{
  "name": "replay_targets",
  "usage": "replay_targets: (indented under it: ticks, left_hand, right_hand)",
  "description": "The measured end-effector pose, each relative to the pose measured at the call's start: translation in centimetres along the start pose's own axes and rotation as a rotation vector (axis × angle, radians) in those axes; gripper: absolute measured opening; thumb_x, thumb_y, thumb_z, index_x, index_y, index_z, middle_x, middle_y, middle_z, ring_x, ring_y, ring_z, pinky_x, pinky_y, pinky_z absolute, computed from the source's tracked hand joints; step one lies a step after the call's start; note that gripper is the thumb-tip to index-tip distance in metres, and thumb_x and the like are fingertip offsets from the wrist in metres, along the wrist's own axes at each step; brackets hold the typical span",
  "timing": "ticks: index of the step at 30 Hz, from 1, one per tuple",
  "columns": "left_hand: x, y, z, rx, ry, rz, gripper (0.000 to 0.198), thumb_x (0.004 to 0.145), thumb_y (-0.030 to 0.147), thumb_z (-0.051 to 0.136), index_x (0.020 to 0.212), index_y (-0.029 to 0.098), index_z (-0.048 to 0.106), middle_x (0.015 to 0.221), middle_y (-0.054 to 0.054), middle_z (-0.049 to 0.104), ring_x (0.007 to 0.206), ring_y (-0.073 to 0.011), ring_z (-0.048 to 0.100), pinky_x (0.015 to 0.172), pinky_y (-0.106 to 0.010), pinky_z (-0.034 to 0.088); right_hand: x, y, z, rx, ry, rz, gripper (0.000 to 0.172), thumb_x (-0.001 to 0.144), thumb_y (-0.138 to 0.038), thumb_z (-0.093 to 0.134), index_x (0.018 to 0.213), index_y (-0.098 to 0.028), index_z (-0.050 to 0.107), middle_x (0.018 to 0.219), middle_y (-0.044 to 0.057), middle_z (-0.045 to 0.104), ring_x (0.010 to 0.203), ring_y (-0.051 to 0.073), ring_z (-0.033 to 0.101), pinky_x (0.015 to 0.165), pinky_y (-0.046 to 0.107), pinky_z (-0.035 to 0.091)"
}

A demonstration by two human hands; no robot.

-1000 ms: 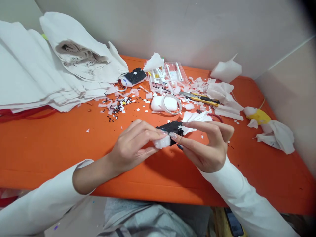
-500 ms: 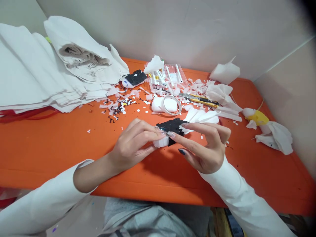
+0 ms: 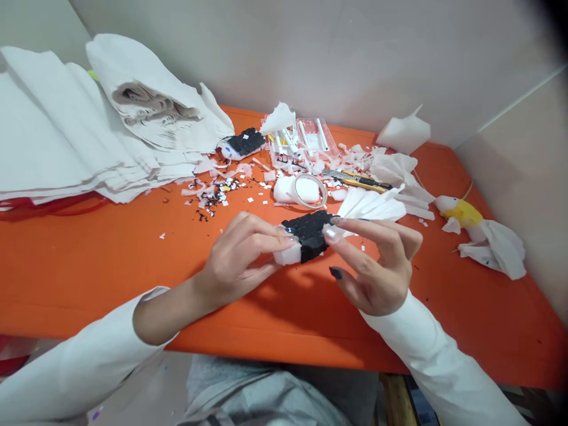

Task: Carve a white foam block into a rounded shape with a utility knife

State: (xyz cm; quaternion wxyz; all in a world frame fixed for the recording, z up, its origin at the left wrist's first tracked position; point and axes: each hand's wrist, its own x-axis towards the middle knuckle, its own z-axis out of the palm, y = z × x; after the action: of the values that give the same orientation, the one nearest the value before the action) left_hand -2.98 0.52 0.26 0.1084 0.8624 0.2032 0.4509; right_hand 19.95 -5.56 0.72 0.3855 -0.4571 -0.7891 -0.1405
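Note:
A small paper fish figure (image 3: 306,239) with a white head, black scales and a fanned white tail is held just above the orange table (image 3: 89,272). My left hand (image 3: 237,260) pinches its white head end between thumb and fingers. My right hand (image 3: 377,260) grips the black body near the tail with fingertips pressed together.
A tall stack of white paper sheets (image 3: 66,142) fills the back left. Behind the hands lie a tape roll (image 3: 310,189), a yellow utility knife (image 3: 357,179), a clear box of markers (image 3: 302,137), another black-scaled figure (image 3: 244,144), paper scraps, and a yellow-headed paper figure (image 3: 479,231) at the right.
My right fingertips slid from the white head end along the black scales toward the tail. The figure's tail rose slightly. My left hand kept its pinch.

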Motion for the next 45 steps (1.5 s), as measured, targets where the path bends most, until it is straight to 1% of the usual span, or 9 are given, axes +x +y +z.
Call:
replay_targets:
  ticks: [3,5,18,21,26,32,35,39,45]
  left_hand:
    - [-0.2,-0.3,0.4,-0.073,0.027,-0.065,0.023,0.081,0.016,0.068,0.102,0.021,0.06,0.087,-0.006,0.07,0.077,-0.0164,0.064,0.064,-0.029,0.052]
    - [-0.2,-0.4,0.5,-0.096,0.047,-0.1,0.022,0.08,0.016,0.069,0.1,0.021,0.06,0.085,-0.005,0.069,0.077,-0.0166,0.064,0.063,-0.03,0.052]
    - [-0.7,-0.7,0.7,-0.157,0.07,-0.089,0.015,0.082,0.022,0.068,0.097,0.021,0.062,0.083,-0.005,0.069,0.075,-0.0155,0.061,0.063,-0.029,0.051]
    - [-0.9,-0.8,0.9,-0.231,0.048,-0.166,0.019,0.08,0.022,0.07,0.098,0.021,0.062,0.084,-0.005,0.066,0.077,-0.0163,0.061,0.065,-0.03,0.051]
    - [-1.1,-0.8,1.3,-0.36,0.011,-0.323,0.025,0.078,0.016,0.071,0.1,0.02,0.061,0.089,-0.005,0.063,0.082,-0.0155,0.06,0.073,-0.029,0.051]
    - [-0.7,-0.6,1.5,-0.471,0.029,-0.409,0.023,0.08,0.016,0.069,0.1,0.02,0.058,0.089,-0.002,0.06,0.08,-0.012,0.059,0.071,-0.024,0.052]
    - [-0.6,-0.7,1.6,-0.444,0.035,-0.372,0.021,0.08,0.014,0.068,0.098,0.02,0.059,0.088,-0.003,0.062,0.081,-0.0132,0.061,0.073,-0.026,0.053]
    - [-1.0,-0.9,1.5,-0.356,0.058,-0.23,0.023,0.079,0.006,0.065,0.096,0.02,0.062,0.094,-0.005,0.065,0.09,-0.0163,0.063,0.08,-0.032,0.054]
    - [-0.7,-0.8,1.0,-0.21,0.072,-0.076,0.025,0.077,0.004,0.065,0.095,0.022,0.062,0.096,-0.005,0.067,0.091,-0.0172,0.064,0.082,-0.035,0.057]
  right_hand:
    - [0.1,0.3,0.0,-0.005,0.058,0.035,0.049,0.087,-0.029,0.053,0.135,-0.033,0.051,0.113,0.008,0.063,0.095,0.026,0.058,0.084,0.044,0.043]
    - [0.0,0.5,0.0,0.002,0.085,0.043,0.049,0.085,-0.025,0.053,0.133,-0.032,0.053,0.11,0.008,0.063,0.093,0.026,0.058,0.083,0.044,0.043]
    - [-0.2,0.7,0.0,-0.041,0.04,-0.013,0.034,0.083,-0.026,0.06,0.114,-0.036,0.069,0.115,0.006,0.06,0.098,0.026,0.052,0.084,0.041,0.043]
    - [-0.2,0.8,0.2,-0.001,0.037,0.004,0.035,0.085,-0.025,0.057,0.116,-0.035,0.067,0.116,0.006,0.061,0.097,0.024,0.055,0.085,0.041,0.042]
    - [-0.2,0.8,0.6,0.076,0.105,0.05,0.04,0.088,-0.025,0.05,0.126,-0.023,0.061,0.113,0.009,0.063,0.099,0.024,0.057,0.085,0.04,0.04]
    - [0.0,0.5,0.5,-0.009,0.131,0.076,0.031,0.085,-0.022,0.053,0.114,-0.023,0.063,0.105,0.007,0.065,0.094,0.022,0.061,0.086,0.039,0.038]
    - [0.0,0.3,0.4,-0.054,0.132,0.1,0.029,0.086,-0.025,0.054,0.114,-0.023,0.062,0.103,0.007,0.067,0.093,0.023,0.062,0.085,0.039,0.036]
    - [-0.1,0.2,0.5,-0.068,0.149,0.112,0.026,0.087,-0.028,0.055,0.111,-0.023,0.06,0.102,0.006,0.068,0.092,0.022,0.062,0.084,0.039,0.036]
    - [-0.2,0.2,0.3,-0.06,0.185,0.051,0.015,0.085,-0.026,0.062,0.099,-0.028,0.064,0.094,0.003,0.066,0.085,0.02,0.058,0.079,0.037,0.036]
